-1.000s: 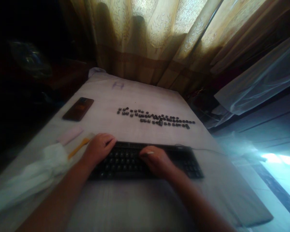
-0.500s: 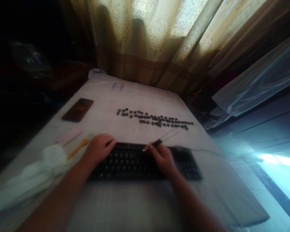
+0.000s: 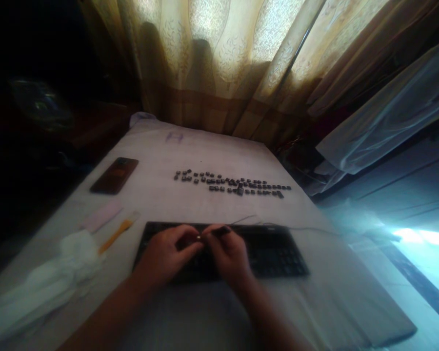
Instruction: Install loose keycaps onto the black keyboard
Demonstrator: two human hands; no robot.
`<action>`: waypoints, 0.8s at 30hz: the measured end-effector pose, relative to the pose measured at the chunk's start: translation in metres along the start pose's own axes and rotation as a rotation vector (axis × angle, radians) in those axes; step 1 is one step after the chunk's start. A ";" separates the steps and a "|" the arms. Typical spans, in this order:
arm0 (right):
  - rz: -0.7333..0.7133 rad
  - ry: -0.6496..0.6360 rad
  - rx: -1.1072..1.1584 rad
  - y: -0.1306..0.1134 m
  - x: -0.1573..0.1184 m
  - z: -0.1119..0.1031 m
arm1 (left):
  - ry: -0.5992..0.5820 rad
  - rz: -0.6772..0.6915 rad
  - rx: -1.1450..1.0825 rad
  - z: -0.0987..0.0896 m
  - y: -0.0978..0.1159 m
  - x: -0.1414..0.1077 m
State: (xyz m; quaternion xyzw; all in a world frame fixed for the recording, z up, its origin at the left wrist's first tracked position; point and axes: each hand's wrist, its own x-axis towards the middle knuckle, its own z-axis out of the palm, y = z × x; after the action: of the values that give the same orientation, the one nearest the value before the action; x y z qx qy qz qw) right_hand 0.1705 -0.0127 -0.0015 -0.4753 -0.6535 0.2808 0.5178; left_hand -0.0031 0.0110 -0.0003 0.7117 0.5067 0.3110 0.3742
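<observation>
A black keyboard (image 3: 278, 251) lies before me, and both hands are over its left and middle part. My right hand (image 3: 229, 253) is closed around a keycap puller (image 3: 224, 230), a dark handle with two thin wire prongs pointing away to the right. My left hand (image 3: 166, 251) has its thumb and forefinger pinched, meeting the right fingertips above the keys. A tiny pale spot shows between the fingertips; what it is I cannot make out. Beyond the keyboard, loose black keycaps (image 3: 240, 189) lie in uneven rows on the cloth.
A phone (image 3: 115, 175) lies at the left edge of the cloth-covered surface (image 3: 212, 151). Nearer are a pink block (image 3: 101, 216), an orange-handled brush (image 3: 115, 235) and a crumpled white cloth (image 3: 76, 253). A cable (image 3: 314, 229) runs right from the keyboard. Curtains (image 3: 227, 63) hang behind.
My left hand has moved right from the keyboard's upper left edge to meet my right hand. The right hand, still with the keycap puller, has shifted left and nearer to me.
</observation>
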 end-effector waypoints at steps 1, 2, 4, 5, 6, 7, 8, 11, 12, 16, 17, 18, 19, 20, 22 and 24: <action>-0.022 0.001 -0.011 -0.002 0.000 0.001 | -0.026 -0.035 -0.047 0.000 0.000 0.000; -0.039 -0.002 -0.018 -0.004 0.000 0.002 | -0.044 -0.064 -0.093 0.000 0.000 0.001; -0.062 0.014 -0.012 -0.008 0.000 0.003 | -0.038 -0.094 -0.145 -0.002 -0.001 0.003; -0.067 0.043 -0.001 -0.009 0.000 0.003 | -0.021 -0.093 -0.146 -0.003 -0.002 0.003; -0.064 0.086 0.010 -0.010 0.000 0.002 | -0.005 -0.090 -0.139 -0.004 -0.002 0.004; -0.052 0.126 0.012 -0.010 0.002 0.000 | 0.007 -0.093 -0.136 -0.005 -0.003 0.004; -0.030 0.151 0.001 -0.008 0.004 -0.003 | 0.008 -0.104 -0.149 -0.006 -0.003 0.005; 0.067 0.094 -0.162 0.004 0.021 -0.021 | -0.055 -0.189 -0.294 -0.009 0.000 0.006; 0.093 0.062 -0.271 0.011 0.029 -0.030 | -0.080 -0.229 -0.347 -0.010 0.001 0.006; 0.158 -0.257 -0.902 0.041 0.057 -0.068 | -0.125 -0.365 -0.468 -0.013 0.007 0.008; 0.140 -0.345 -0.992 0.047 0.061 -0.077 | -0.130 -0.383 -0.483 -0.014 0.008 0.008; 0.122 -0.419 -1.065 0.052 0.065 -0.085 | -0.136 -0.392 -0.493 -0.015 0.009 0.008; 0.096 -0.475 -1.120 0.058 0.067 -0.092 | -0.144 -0.396 -0.501 -0.015 0.009 0.008; 0.068 -0.518 -1.160 0.062 0.069 -0.098 | -0.154 -0.402 -0.505 -0.016 0.009 0.008; 0.024 -0.549 -1.191 0.068 0.071 -0.109 | -0.167 -0.414 -0.504 -0.016 0.009 0.008; 0.014 -0.529 -1.163 0.068 0.071 -0.115 | -0.176 -0.423 -0.498 -0.016 0.008 0.008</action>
State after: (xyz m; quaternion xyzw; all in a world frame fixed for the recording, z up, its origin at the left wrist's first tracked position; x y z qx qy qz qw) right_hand 0.3006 0.0644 0.0044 -0.5975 -0.8018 -0.0085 -0.0052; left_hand -0.0100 0.0204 0.0155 0.5015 0.5174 0.2782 0.6351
